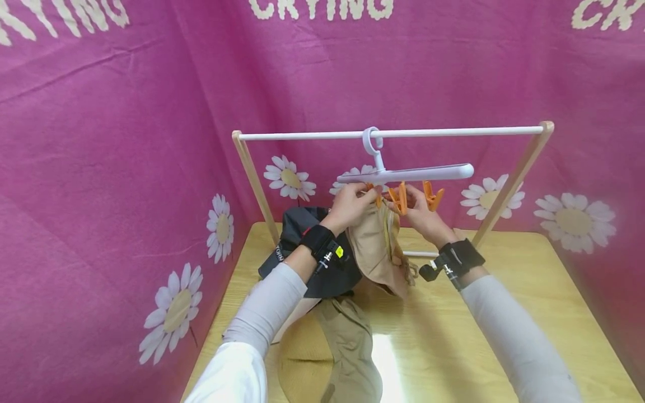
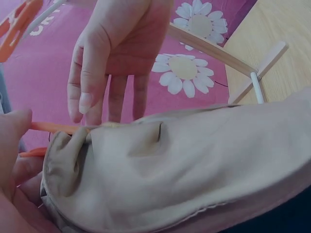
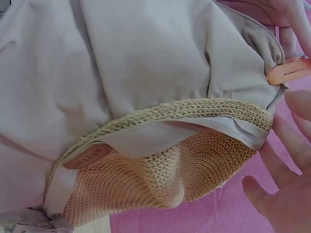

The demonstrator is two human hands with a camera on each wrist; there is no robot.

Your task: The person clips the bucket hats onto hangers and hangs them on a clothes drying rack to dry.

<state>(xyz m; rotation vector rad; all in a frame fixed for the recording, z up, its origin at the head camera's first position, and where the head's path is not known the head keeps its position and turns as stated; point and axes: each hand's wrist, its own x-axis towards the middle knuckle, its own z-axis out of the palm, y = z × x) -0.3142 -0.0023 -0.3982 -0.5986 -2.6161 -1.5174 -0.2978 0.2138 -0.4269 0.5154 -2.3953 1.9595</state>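
Note:
A beige fabric sun hat [image 1: 373,246] with a knitted straw-like inside [image 3: 194,170] hangs beneath a white hanger [image 1: 423,172]. My left hand [image 1: 350,206] pinches an orange clip [image 3: 291,71] that bites the gathered edge of the hat. Across from it, my right hand [image 1: 424,217] is beside the hat's edge with its fingers extended, as the left wrist view shows; whether they touch the cloth I cannot tell. Two other orange clips [image 1: 400,198] dangle from the hanger near the right hand.
The hanger hooks over the white rail [image 1: 302,136] of a wooden-sided rack [image 1: 514,179]. A black hat [image 1: 302,224] lies behind the left wrist. On the table [image 1: 478,313] nearer me is another tan hat [image 1: 353,347]. Pink daisy-print cloth [image 1: 126,140] surrounds the table.

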